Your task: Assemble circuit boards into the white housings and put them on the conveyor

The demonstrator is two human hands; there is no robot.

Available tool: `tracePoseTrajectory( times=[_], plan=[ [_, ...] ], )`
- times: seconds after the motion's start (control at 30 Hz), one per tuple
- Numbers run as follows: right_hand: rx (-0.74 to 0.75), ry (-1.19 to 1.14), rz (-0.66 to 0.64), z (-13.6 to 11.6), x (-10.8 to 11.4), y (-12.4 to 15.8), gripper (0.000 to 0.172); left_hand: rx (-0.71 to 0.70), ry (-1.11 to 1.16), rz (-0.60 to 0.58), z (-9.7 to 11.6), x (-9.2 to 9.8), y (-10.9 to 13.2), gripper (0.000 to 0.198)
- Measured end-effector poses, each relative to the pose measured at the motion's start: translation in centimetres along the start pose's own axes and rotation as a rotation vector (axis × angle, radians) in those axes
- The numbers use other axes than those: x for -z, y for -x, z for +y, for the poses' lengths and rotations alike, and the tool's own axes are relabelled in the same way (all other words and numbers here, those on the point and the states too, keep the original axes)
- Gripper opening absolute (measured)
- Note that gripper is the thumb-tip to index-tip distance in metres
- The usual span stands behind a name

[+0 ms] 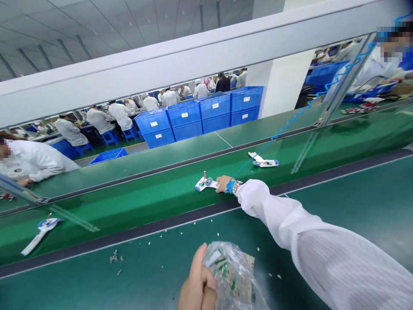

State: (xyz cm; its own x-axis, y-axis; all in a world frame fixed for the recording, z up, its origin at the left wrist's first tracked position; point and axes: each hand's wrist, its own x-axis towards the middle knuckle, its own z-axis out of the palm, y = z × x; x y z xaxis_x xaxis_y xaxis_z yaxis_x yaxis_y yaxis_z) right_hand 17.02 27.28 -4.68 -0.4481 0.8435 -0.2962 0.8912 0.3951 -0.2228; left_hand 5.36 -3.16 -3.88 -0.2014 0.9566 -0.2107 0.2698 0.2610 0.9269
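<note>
My right hand (225, 184), with a blue strap and a metal band at the wrist, reaches onto the green belt (155, 189). Its fingers are closed on the handle end of a white device part (206, 184) with wires and a small board showing. Lower down, my left hand (198, 284) is beside a clear plastic bag (230, 275) holding small green and beige pieces. Its index finger points up and the other fingers are curled; whether they pinch the bag is hidden.
Other white parts lie on the belt, one right (265, 162) and one far left (41, 234). Small metal pieces (114, 257) and pale scraps are on the near table (145, 275). A blue coiled cord (300, 113) crosses the belt. Blue bins (183, 115) and people in white stand beyond.
</note>
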Motion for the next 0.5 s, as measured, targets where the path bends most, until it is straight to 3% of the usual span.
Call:
tracePoseTrajectory(
  times=[0.17,0.23,0.3,0.33,0.4,0.5],
  plan=[
    [0.158,0.098,-0.052,-0.8,1.1,5.5,0.031,-0.12,-0.078,0.221,1.2,1.3,-0.8,0.052],
    [0.293,0.128,-0.096,-1.7,1.7,8.9,0.029,-0.15,-0.173,0.34,2.9,2.7,-1.2,0.047],
    [0.458,0.144,-0.172,-2.9,2.5,12.5,0.024,-0.288,-0.323,0.363,5.3,4.0,-1.6,0.044],
    [0.538,0.148,-0.215,-3.4,3.0,14.1,0.023,-0.382,-0.397,0.296,6.6,4.4,-1.6,0.043],
    [0.666,0.153,-0.307,-4.4,3.9,16.9,0.021,-0.505,-0.558,-0.021,9.1,4.4,-1.4,0.041],
    [0.77,0.153,-0.455,-5.1,5.0,19.2,0.021,-0.438,-0.774,-0.458,11.7,3.0,0.0,0.04]
  ],
)
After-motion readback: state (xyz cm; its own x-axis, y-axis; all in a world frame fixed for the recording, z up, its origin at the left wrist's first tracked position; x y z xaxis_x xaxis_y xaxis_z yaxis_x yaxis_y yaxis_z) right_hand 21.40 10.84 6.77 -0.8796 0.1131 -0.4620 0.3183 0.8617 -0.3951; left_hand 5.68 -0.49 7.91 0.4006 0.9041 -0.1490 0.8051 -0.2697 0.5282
